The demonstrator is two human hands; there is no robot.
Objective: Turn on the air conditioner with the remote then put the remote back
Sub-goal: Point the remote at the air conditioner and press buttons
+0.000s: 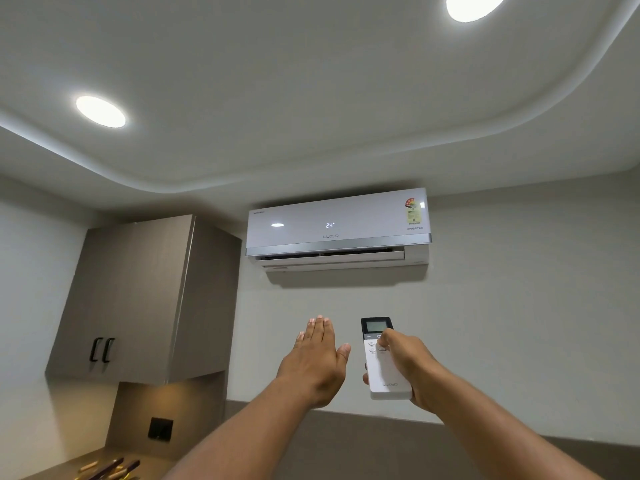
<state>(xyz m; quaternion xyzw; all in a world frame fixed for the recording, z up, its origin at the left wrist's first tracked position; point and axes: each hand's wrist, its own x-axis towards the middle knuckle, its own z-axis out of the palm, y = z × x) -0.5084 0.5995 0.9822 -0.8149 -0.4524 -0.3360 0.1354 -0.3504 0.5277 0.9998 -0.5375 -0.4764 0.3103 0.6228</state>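
Item 1, air conditioner [337, 230]: white wall unit mounted high, just under the ceiling step. I read "24°" lit on its front panel; the lower flap stands slightly open.

Item 2, remote [384, 362]: white body with a dark top and a grey screen, held upright and aimed toward the unit, below it and a little to the right.

Item 3, right hand [408, 368]: wrapped around the remote from its right side, thumb lying on the buttons just beneath the screen, fingertips showing at the left edge.

Item 4, left hand [317, 362]: flat and wide, fingers together and pointing up, holding nothing, just beside the remote without touching it.

Item 5, wall cabinet [138, 299]: brown, two dark handles, left of the unit.

Item 6, worktop [69, 469]: bottom left corner, with some pencil-like sticks I cannot identify.

Item 7, ceiling lights [100, 111]: two round ones, both lit.
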